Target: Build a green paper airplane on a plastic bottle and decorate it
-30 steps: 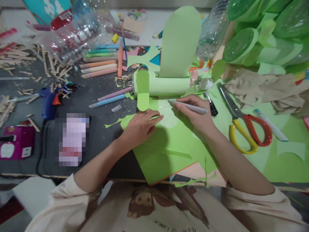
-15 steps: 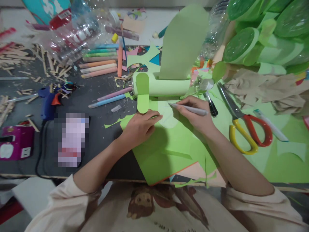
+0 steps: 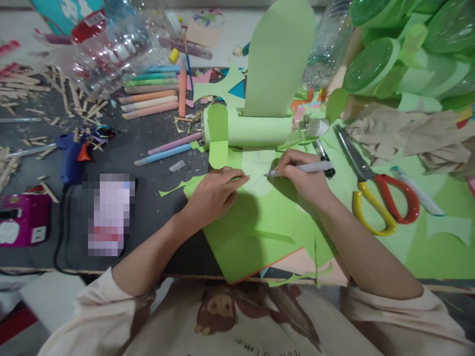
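My right hand (image 3: 302, 175) is closed round a grey marker (image 3: 315, 167), its tip at a pale rounded paper piece (image 3: 260, 173) that bears faint lines. My left hand (image 3: 217, 190) lies palm down with fingers spread on green paper (image 3: 237, 237), thumb and forefinger beside the pale piece. Just beyond both hands lies a bottle wrapped in light green paper (image 3: 260, 129), with a darker green strip (image 3: 218, 133) at its left end and a tall rounded green paper (image 3: 280, 59) standing up from it.
Scissors with red and yellow handles (image 3: 374, 183) lie to the right, near crumpled brown paper (image 3: 411, 133). Green bottles (image 3: 419, 59) fill the back right. On the left are a blue glue gun (image 3: 72, 160), a phone (image 3: 111, 215), markers (image 3: 152, 104) and clear bottles (image 3: 115, 54).
The marker tip in my right hand has moved slightly right and toward me over the pale paper, and the marker lies flatter. My left hand has barely moved.
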`<state>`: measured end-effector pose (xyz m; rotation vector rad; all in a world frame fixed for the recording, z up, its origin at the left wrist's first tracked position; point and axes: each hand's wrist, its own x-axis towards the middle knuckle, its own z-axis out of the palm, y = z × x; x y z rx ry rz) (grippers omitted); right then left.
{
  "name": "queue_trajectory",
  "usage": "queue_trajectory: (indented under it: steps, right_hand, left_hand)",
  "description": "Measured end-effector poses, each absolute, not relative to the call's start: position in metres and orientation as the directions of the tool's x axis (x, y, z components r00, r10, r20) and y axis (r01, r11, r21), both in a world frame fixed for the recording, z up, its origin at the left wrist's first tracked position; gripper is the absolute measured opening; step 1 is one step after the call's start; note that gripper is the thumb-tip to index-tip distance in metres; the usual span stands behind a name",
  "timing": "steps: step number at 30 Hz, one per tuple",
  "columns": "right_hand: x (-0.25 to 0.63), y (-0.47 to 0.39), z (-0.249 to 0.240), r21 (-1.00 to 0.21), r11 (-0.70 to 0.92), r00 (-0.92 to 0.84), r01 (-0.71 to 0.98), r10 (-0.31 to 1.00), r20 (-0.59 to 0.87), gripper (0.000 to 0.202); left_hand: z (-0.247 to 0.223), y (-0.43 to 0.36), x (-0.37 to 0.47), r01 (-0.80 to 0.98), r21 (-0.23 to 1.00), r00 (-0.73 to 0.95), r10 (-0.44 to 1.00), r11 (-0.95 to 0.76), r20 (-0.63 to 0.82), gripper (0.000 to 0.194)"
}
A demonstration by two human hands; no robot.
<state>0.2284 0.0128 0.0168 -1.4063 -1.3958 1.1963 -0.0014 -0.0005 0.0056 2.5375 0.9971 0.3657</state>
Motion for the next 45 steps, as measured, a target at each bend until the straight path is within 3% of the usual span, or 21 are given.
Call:
queue_trajectory:
  steps: [14,22,26,33,45]
  right_hand:
    - [0.232,0.011,0.017,-0.981,-0.131,-0.19,0.142,0.969,-0.157,0.017]
    - [0.234,0.013,0.007,-0.996,-0.069,0.006,-0.048,0.998,-0.069,0.023]
    - [0.225,0.007,0.009,-0.998,-0.049,-0.051,0.031,0.997,-0.051,0.026]
    - [0.215,0.002,0.011,-0.97,-0.013,-0.126,0.242,0.991,-0.045,0.009]
    - [0.216,0.003,0.017,-0.952,-0.031,-0.155,0.305,0.984,-0.082,0.012]
  left_hand:
    - [0.007,0.001,-0.002,0.589,0.456,0.718,0.691,-0.667,0.083,0.042]
    - [0.012,0.0,-0.001,0.614,0.534,0.658,0.75,-0.581,0.059,0.039]
    - [0.013,0.0,-0.001,0.597,0.534,0.656,0.747,-0.599,0.104,0.036]
    - [0.014,0.0,-0.001,0.592,0.484,0.687,0.718,-0.645,0.117,0.034]
    - [0.016,0.001,0.001,0.614,0.46,0.695,0.716,-0.641,0.07,0.035]
